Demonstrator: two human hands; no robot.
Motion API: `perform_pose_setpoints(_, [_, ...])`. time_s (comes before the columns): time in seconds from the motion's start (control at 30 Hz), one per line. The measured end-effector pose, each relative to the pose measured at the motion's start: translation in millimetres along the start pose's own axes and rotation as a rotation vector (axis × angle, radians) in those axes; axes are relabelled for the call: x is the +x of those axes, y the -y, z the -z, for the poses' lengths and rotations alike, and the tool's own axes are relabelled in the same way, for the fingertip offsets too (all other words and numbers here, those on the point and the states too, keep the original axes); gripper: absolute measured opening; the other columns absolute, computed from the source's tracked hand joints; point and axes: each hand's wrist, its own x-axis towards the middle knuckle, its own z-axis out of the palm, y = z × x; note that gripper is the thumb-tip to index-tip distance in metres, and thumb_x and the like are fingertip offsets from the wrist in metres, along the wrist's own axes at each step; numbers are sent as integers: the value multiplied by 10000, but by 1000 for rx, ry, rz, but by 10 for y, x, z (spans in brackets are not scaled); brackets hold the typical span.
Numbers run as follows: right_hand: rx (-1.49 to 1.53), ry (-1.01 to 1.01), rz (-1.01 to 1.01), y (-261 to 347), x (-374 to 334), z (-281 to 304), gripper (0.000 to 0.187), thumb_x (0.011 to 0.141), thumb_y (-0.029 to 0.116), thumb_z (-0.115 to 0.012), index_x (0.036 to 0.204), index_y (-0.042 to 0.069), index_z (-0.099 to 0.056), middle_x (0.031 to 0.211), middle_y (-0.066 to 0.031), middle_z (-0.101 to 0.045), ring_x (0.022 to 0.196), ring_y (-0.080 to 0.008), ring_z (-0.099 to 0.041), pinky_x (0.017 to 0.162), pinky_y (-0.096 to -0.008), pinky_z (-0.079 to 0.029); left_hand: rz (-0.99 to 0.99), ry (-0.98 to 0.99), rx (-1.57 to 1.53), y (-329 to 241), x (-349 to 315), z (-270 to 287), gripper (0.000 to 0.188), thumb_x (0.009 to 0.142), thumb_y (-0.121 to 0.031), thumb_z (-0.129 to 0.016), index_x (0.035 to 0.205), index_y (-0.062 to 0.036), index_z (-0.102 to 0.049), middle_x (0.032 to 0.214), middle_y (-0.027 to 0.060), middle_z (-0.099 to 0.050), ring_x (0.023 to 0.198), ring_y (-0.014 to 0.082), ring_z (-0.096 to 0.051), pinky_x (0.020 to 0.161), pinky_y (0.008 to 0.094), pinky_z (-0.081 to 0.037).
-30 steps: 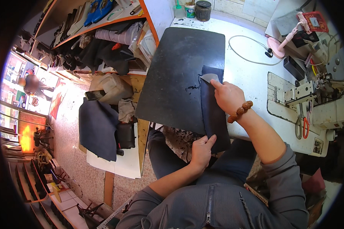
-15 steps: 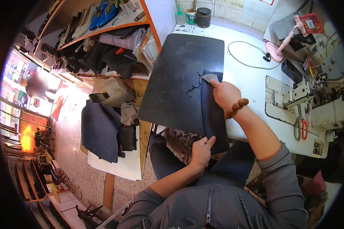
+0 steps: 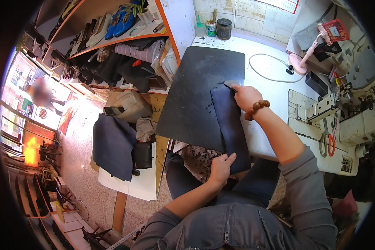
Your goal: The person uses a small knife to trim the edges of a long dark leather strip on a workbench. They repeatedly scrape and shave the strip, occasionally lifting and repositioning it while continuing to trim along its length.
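Note:
A long strip of dark navy leather [image 3: 228, 121] lies along the right side of a black cutting board [image 3: 191, 93] and hangs over its near edge. My left hand [image 3: 221, 168] pinches the strip's near end, thumb on top. My right hand [image 3: 248, 98] is closed on a flat-bladed knife [image 3: 229, 83], its handle hidden in my fingers. The grey blade lies low at the strip's far end; I cannot tell whether it touches the board. Thin dark trimmings [image 3: 209, 107] lie left of the strip.
A sewing machine [image 3: 321, 109] and red-handled scissors [image 3: 331, 143] stand on the white table's right side. A pink stand [image 3: 298, 62] and jars [image 3: 223, 29] are farther back. Left are a larger dark leather piece [image 3: 112, 146] and shoe shelves [image 3: 100, 35]. Another person [image 3: 41, 93] is far left.
The strip's far part has shifted left on the board and its far end now sits below the blade. My right hand and knife have turned slightly. My left hand keeps its pinch.

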Motion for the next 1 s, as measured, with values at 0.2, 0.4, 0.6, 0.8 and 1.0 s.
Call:
perform_pose_setpoints(0.2, [423, -90, -46, -307, -665, 66, 452, 811, 142, -559, 1226, -14, -469, 762, -211, -637, 658, -329, -618, 618, -421, -492, 195, 329, -460, -312, -212, -40, 268, 966, -184, -526, 1080, 56, -566, 1028, 112, -645, 911, 193, -637, 869, 331, -509])
perform_pose_setpoints(0.4, [1381, 421, -419, -242, -1527, 207, 214, 864, 193, -591, 1023, 50, -586, 686, -22, -584, 457, -87, -483, 382, -224, -344, 114, 349, -212, -567, -273, -255, 261, 977, -235, -521, 1033, 8, -599, 963, 62, -655, 862, 118, -616, 778, 261, -504])
perform_pose_setpoints(0.6, [1565, 159, -274, -188, -1486, 648, 269, 780, 90, -607, 1044, 46, -585, 727, -3, -612, 466, -51, -502, 354, -170, -351, -541, 288, 521, -1077, 259, -193, 308, 966, -294, -522, 858, -17, -600, 817, 67, -642, 768, 169, -604, 712, 321, -485])
perform_pose_setpoints(0.8, [1906, -45, -241, -370, -1596, 1129, 372, 742, 52, -540, 1096, -62, -538, 969, -146, -638, 833, -226, -661, 791, -309, -555, -697, -470, 1599, -2077, 1759, 129, 810, 883, -528, -499, 1435, 9, -247, 1520, 230, -169, 1413, 353, -160, 1145, 454, -140])
perform_pose_setpoints(1.0, [1863, -182, -215, -313, -1460, 1359, 337, 790, 35, -510, 1118, -42, -518, 1007, -134, -616, 866, -215, -642, 807, -312, -543, -745, 175, 1793, -1880, 1724, -428, 817, 827, -489, -591, 1382, 40, -309, 1430, 230, -331, 1322, 348, -321, 1111, 432, -239])
